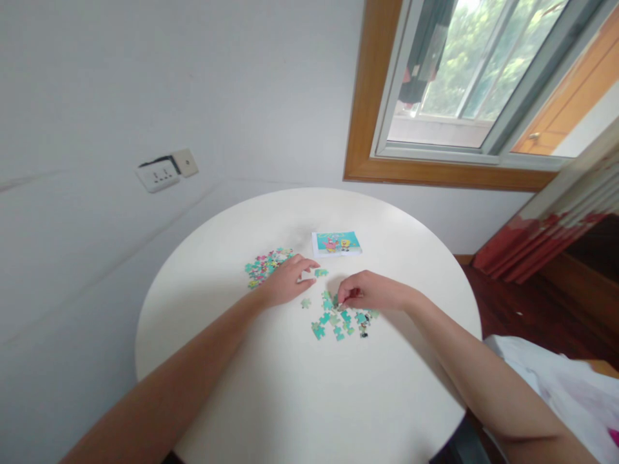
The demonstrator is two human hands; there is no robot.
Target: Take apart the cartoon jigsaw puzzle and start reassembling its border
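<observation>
My left hand (pixel 289 280) rests over the table with thumb and fingers apart. Just off its fingertips lies a small joined bit of jigsaw puzzle (pixel 321 273), and a single pale green puzzle piece (pixel 305 303) sits below the thumb. My right hand (pixel 358 291) is pinched over a loose group of teal and green puzzle pieces (pixel 334 319), its fingertips on a puzzle piece that they largely hide. Partly behind my left hand is a heaped pile of mixed puzzle pieces (pixel 264 265), pink, green and yellow.
A picture card (pixel 337 243) with a pink and a yellow cartoon figure lies beyond my hands on the round white table (pixel 232 386). Behind are a wall with a socket (pixel 158 175), a wood-framed window (pixel 377 96) and a red-and-white curtain (pixel 546 225). White cloth (pixel 546 380) lies at right.
</observation>
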